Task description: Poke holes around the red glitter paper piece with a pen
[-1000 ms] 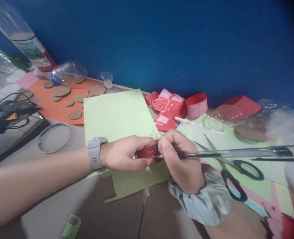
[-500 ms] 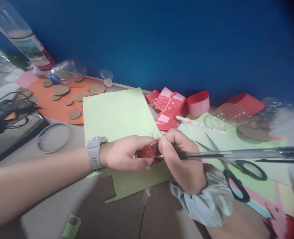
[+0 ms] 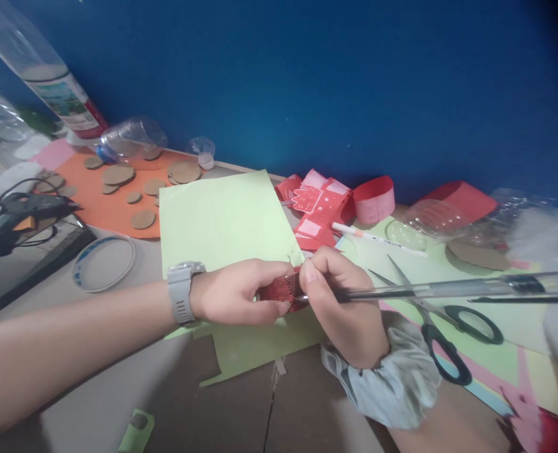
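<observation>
My left hand [image 3: 241, 292], with a grey watch on its wrist, is closed round a small red and black checked piece [image 3: 279, 290] over a light green sheet [image 3: 222, 220]. Close against its right side, my right hand [image 3: 342, 302] is closed on a clear pen [image 3: 453, 288], whose tip meets the checked piece and whose barrel points right. The thumb and forefinger of my right hand are at the piece's upper right edge. A grey scrunchie circles the right wrist. Part of the checked piece is hidden by my fingers.
Open scissors [image 3: 429, 308] lie right of my right hand on coloured paper. Red paper shapes [image 3: 323, 204] and a white marker [image 3: 377, 239] are behind. Cardboard discs [image 3: 118, 174] rest on orange paper [image 3: 90, 207] at left, near a tape ring [image 3: 103, 264], bottles and black cables.
The view has shifted slightly. Both hands keep their hold on the checked piece and the pen, with no clear movement between them.
</observation>
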A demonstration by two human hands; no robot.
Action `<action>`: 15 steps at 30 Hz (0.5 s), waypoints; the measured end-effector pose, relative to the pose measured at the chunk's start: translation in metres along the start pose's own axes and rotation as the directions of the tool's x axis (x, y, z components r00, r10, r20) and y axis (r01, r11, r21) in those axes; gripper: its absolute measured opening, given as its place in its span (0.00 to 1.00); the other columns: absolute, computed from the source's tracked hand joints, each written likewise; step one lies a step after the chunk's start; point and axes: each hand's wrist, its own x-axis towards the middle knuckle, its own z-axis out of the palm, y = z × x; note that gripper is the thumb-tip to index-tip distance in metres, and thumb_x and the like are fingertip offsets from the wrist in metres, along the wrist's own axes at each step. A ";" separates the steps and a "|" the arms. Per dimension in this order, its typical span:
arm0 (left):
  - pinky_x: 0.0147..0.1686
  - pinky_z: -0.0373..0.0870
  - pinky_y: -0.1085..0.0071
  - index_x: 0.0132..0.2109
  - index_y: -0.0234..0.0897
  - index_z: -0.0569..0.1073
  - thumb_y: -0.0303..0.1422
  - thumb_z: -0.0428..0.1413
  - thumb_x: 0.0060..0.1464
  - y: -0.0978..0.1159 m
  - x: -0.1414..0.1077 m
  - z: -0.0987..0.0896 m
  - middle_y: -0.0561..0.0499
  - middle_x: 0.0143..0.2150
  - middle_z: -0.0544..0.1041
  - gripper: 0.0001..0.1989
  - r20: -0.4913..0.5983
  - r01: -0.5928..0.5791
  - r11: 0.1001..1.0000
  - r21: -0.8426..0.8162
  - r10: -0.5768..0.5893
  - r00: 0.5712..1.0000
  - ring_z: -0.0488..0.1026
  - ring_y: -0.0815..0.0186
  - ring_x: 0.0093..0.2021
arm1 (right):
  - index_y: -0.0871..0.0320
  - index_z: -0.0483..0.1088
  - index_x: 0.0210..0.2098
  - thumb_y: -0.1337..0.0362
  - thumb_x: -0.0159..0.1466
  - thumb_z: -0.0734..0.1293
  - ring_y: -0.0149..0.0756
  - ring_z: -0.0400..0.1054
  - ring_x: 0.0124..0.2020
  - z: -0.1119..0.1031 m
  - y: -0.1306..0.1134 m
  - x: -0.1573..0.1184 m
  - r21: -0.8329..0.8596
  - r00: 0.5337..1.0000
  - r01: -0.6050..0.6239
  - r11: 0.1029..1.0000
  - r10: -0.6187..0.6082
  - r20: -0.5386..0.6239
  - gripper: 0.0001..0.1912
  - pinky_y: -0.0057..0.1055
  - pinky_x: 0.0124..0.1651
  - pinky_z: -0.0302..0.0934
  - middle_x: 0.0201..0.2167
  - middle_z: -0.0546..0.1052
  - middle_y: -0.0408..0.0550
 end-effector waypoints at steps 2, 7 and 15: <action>0.27 0.61 0.77 0.35 0.34 0.64 0.26 0.52 0.54 -0.001 0.000 0.000 0.55 0.29 0.67 0.03 0.000 0.001 1.000 0.002 -0.001 1.000 0.63 0.72 0.27 | 0.56 0.55 0.20 0.72 0.59 0.58 0.24 0.52 0.19 0.000 0.001 0.000 0.006 1.000 -0.006 1.000 0.006 -0.001 0.12 0.23 0.21 0.50 0.17 0.58 0.36; 0.28 0.61 0.77 0.35 0.35 0.64 0.26 0.52 0.54 -0.001 0.000 0.000 0.56 0.29 0.67 0.02 0.006 0.000 1.000 -0.010 0.000 1.000 0.63 0.72 0.27 | 0.56 0.55 0.21 0.72 0.60 0.58 0.24 0.52 0.19 0.001 0.002 -0.001 -0.008 1.000 -0.016 1.000 0.016 -0.001 0.12 0.23 0.22 0.49 0.17 0.58 0.36; 0.28 0.62 0.76 0.35 0.35 0.64 0.27 0.52 0.54 0.000 -0.001 0.000 0.55 0.29 0.68 0.02 0.015 0.025 1.000 0.002 -0.025 1.000 0.63 0.71 0.27 | 0.56 0.55 0.21 0.72 0.59 0.59 0.25 0.52 0.19 0.001 0.002 0.001 0.026 1.000 -0.021 0.999 0.021 -0.001 0.12 0.24 0.22 0.49 0.17 0.58 0.36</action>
